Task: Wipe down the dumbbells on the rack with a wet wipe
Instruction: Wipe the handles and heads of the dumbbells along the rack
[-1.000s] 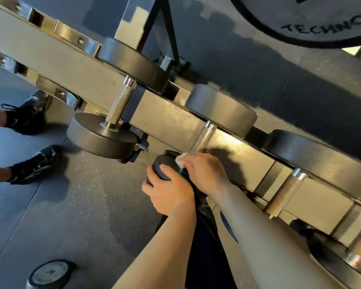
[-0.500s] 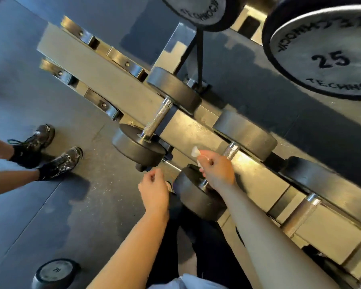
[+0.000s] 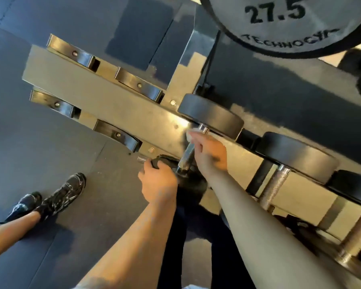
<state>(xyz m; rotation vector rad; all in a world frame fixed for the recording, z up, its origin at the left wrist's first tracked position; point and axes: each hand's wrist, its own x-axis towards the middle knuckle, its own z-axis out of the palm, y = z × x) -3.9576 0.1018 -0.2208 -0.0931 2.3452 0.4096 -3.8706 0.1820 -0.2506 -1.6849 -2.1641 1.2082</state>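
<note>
Wiping the dumbbell handle (image 3: 187,156) on the rack (image 3: 104,101): right hand (image 3: 209,155) pinches the wet wipe (image 3: 189,136) near its far end; left hand (image 3: 157,184) grips the near head (image 3: 167,161). Next, probably a stroke down the handle. Neighbouring dumbbell (image 3: 296,157) crowds the right; another person's shoes (image 3: 58,197) stand left.

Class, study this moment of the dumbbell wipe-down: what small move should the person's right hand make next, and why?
Probably slide the right hand with the wet wipe down the knurled handle toward the near head. The wipe sits at the handle's far end, while the left hand grips the near head.
</note>
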